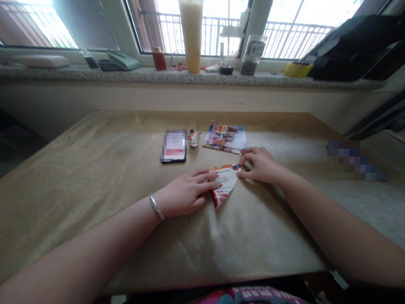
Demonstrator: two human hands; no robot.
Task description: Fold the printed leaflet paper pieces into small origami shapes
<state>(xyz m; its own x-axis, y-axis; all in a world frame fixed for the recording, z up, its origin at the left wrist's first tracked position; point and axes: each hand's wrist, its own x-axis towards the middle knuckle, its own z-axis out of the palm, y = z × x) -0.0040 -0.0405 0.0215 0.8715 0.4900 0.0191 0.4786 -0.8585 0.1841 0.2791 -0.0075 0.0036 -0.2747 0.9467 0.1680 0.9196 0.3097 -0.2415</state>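
A folded sheet of printed paper (226, 180), white with red and orange print, lies on the brown table covering (120, 190) in front of me. Its lower end comes to a point. My left hand (188, 191), with a silver bangle at the wrist, rests flat on the paper's left side with the fingers stretched out. At the paper's upper right corner, my right hand (257, 165) pinches the edge between thumb and fingers. Just beyond that hand sits a stack of colourful printed leaflets (226, 137).
A phone (174, 145), its screen blurred, lies left of a small crumpled or folded paper piece (194, 138). Far right is a blurred bluish object (356, 160). The stone windowsill (126, 77) carries a tall yellowish cup (191, 38), a red container (159, 59) and several other items.
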